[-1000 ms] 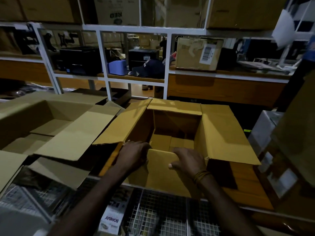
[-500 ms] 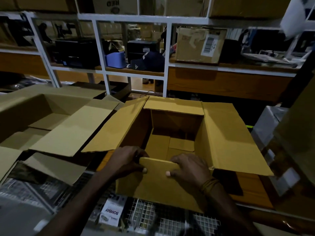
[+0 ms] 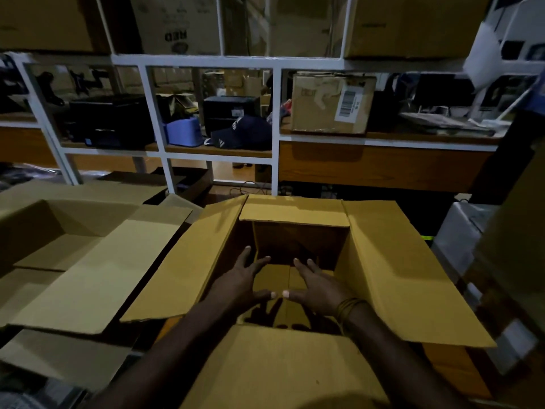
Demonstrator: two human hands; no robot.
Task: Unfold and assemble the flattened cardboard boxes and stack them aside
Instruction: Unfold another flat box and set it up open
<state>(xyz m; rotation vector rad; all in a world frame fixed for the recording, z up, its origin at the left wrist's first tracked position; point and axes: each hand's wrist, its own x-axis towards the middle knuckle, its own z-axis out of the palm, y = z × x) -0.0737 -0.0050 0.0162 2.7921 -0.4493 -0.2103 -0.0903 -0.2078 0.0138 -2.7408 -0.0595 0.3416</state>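
Note:
An upright brown cardboard box stands in front of me with its four top flaps spread outward. Both my arms reach down inside it. My left hand and my right hand lie flat with fingers spread, thumbs almost touching, on the folded bottom flaps. Neither hand holds anything. The near flap lies toward me under my forearms. A second assembled box with open flaps sits to the left, touching the first.
A white metal shelf frame stands behind the boxes, holding a taped carton, a dark cap, a blue container and black devices. More cartons crowd the right side.
My hands let go of the near flap's edge and moved down inside the box, now pressed flat on its bottom. The near flap has dropped outward toward me. The view has moved closer.

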